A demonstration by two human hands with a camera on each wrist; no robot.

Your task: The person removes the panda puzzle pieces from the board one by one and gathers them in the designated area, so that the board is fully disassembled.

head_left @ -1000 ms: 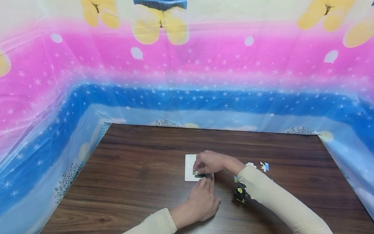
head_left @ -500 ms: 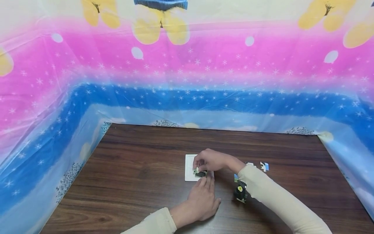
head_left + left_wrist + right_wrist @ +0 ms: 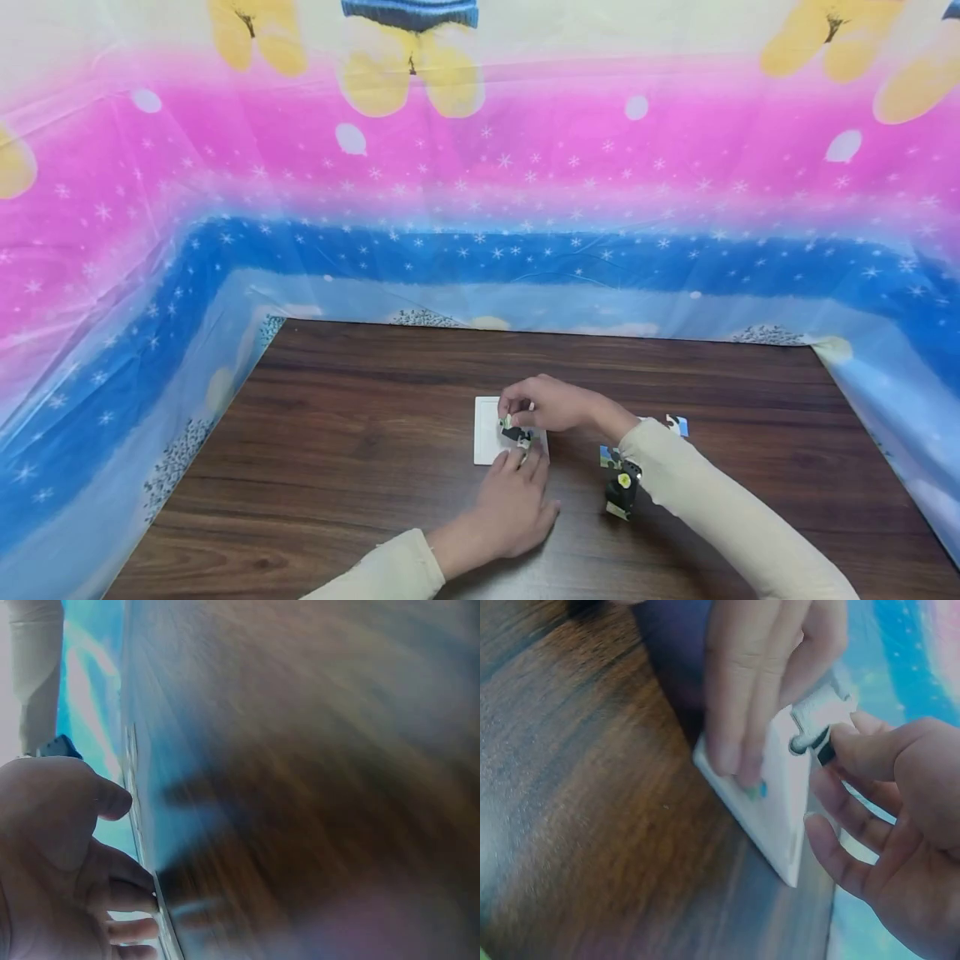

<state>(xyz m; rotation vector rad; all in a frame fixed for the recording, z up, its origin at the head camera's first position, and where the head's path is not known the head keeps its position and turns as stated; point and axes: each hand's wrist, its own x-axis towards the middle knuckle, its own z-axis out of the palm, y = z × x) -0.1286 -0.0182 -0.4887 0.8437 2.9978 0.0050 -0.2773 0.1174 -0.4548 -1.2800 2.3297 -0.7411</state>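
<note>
A small white square puzzle tray (image 3: 484, 437) lies on the wooden table. My right hand (image 3: 553, 404) pinches jigsaw pieces (image 3: 514, 432) with black, white and green print between thumb and fingertips, tilted up over the tray. In the right wrist view the pale underside of the lifted puzzle piece (image 3: 821, 712) shows, with a knob and a notch. My left hand (image 3: 516, 504) rests its extended fingers on the tray's near right part; in the right wrist view a bit of blue-green print shows by its fingertips (image 3: 724, 754). How many pieces are lifted is hidden by the fingers.
Loose jigsaw pieces lie to the right: one blue and white piece (image 3: 678, 425), one blue-green piece (image 3: 607, 457) and a piece (image 3: 619, 509) partly behind the black wrist camera (image 3: 622, 485). A patterned cloth (image 3: 480, 250) hangs behind the table.
My right hand has lifted the dark puzzle pieces slightly up and away from the tray's near edge, tilting them. My left hand has shifted slightly left, its fingers still at the tray.
</note>
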